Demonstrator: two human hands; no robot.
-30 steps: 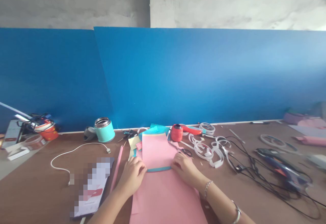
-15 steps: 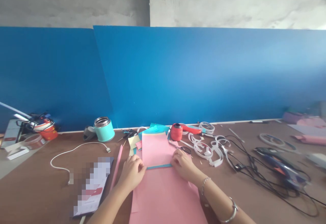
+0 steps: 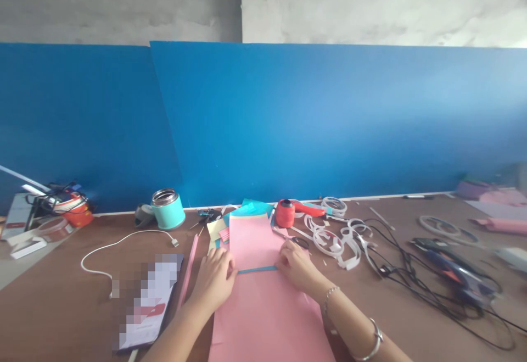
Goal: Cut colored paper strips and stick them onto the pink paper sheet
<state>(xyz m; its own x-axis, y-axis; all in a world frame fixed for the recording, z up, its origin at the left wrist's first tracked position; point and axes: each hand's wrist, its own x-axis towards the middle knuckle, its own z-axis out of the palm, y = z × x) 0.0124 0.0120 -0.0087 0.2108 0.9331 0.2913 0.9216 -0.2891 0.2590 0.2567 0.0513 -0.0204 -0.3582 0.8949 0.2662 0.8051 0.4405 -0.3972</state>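
A large pink sheet (image 3: 269, 318) lies on the brown table, with a smaller pink piece (image 3: 252, 241) at its far end. Across the near edge of that piece runs a thin blue strip (image 3: 258, 269). My left hand (image 3: 216, 275) has its fingers closed at the strip's left end. At the right end my right hand (image 3: 294, 266), its fingers pinched, holds the strip against the paper. Black-handled scissors (image 3: 301, 242) lie just beyond my right hand, partly covered.
On the left are a phone (image 3: 150, 301), a white cable (image 3: 123, 235) and a teal cup (image 3: 168, 211). A red hair dryer (image 3: 285, 213), white coiled strips (image 3: 329, 241) and black cables (image 3: 415, 279) lie to the right. A blue panel (image 3: 288, 126) stands behind.
My left hand has turned slightly, and the blue strip shows a little narrower between the hands. The right hand has barely moved.
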